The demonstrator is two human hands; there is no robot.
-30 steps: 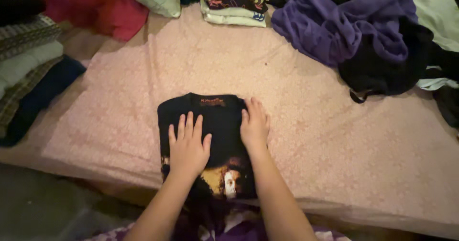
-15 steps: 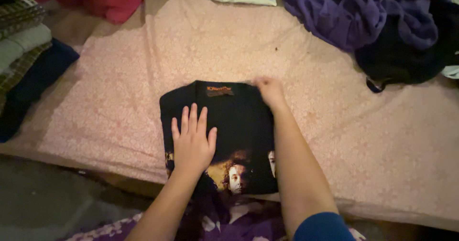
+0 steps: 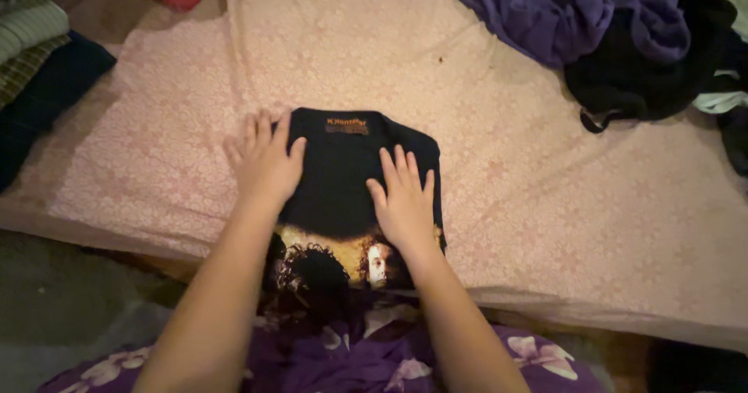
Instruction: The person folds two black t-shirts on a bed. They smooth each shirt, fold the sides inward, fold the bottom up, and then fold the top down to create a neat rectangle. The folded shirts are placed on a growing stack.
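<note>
Fingers spread flat, left hand (image 3: 263,163) on black shirt (image 3: 343,183) edge, right hand (image 3: 403,200) pressing its middle.

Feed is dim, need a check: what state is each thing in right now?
Black shirt: folded, flat on the pink sheet.
Left hand: open, flat on the shirt's left edge.
Right hand: open, pressing the shirt.
Purple clothes: crumpled, unfolded.
Left stack: folded.

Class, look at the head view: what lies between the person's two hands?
Only the folded black T-shirt, seen in the head view; the left hand and right hand both rest on it.
</note>
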